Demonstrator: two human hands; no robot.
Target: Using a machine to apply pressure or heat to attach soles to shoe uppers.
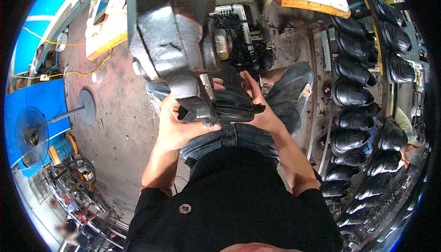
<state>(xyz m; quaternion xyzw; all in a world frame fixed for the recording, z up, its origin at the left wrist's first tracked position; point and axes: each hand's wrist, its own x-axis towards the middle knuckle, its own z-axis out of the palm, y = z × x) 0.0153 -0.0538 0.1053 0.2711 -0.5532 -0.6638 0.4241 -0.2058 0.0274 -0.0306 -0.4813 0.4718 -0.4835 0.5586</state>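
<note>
A large dark metal machine head (170, 26), with a bolt on its side, hangs over my lap and hides part of what is under it. Just beneath its narrow lower end I hold a black shoe (234, 98). My left hand (177, 128) grips the near left side, its thumb stretched along the near edge beside the machine's tip. On the other side, my right hand (257, 105) is closed round the shoe with the fingers up along its side. The machine covers some of my left fingers.
Past the machine stands a white plastic basket (246, 22) with black scraps. Racks of black shoes (351, 93) run along my right. Wooden-edged tables (317, 3) lie ahead. To the left are a standing fan (32, 137) and a yellow cable (76, 73). Another person's arm shows behind the right rack.
</note>
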